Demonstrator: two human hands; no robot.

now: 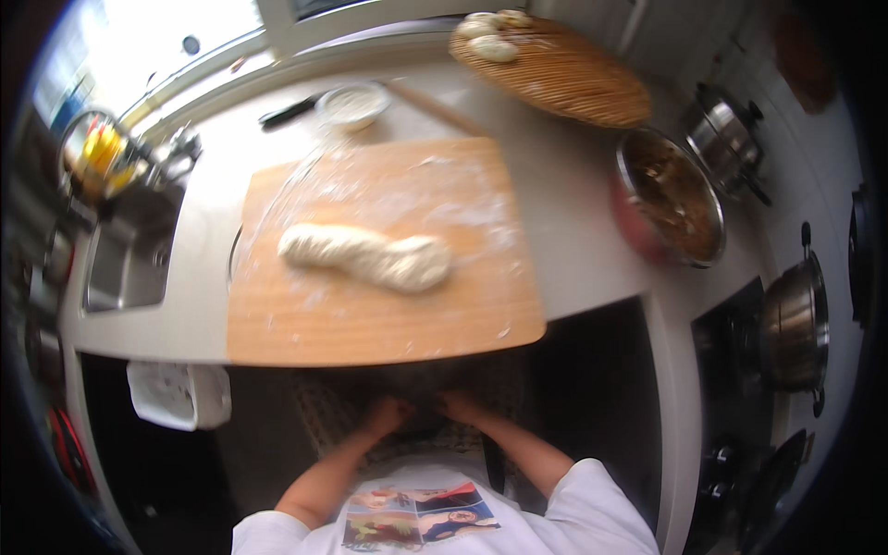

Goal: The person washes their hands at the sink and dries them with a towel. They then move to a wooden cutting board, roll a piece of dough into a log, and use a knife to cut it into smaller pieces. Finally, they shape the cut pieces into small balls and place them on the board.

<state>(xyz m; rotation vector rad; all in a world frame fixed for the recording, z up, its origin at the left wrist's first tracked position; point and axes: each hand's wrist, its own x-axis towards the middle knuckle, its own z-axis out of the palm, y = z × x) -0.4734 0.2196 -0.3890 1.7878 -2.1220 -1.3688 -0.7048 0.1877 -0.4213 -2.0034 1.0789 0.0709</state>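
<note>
Below the counter's front edge, close to my body, are my left hand (390,414) and my right hand (459,406), slightly apart. Both look blurred and dim, and whether they hold anything is hard to make out. A patterned cloth (318,423) hangs around them. Beyond them a wooden board (374,319), dusted with flour, reaches the counter edge. On it lies a thick, lumpy log of pale dough (364,257), wider at its right end. Neither hand touches the dough or the board.
Behind the board stand a bowl of flour (354,104), a black-handled tool (291,111) and a rolling pin (437,107). A woven tray (562,76) bears several buns (494,48). Right are a pot of brown filling (676,201) and a stove pot (794,326); left, a sink (128,257) and white bin (163,395).
</note>
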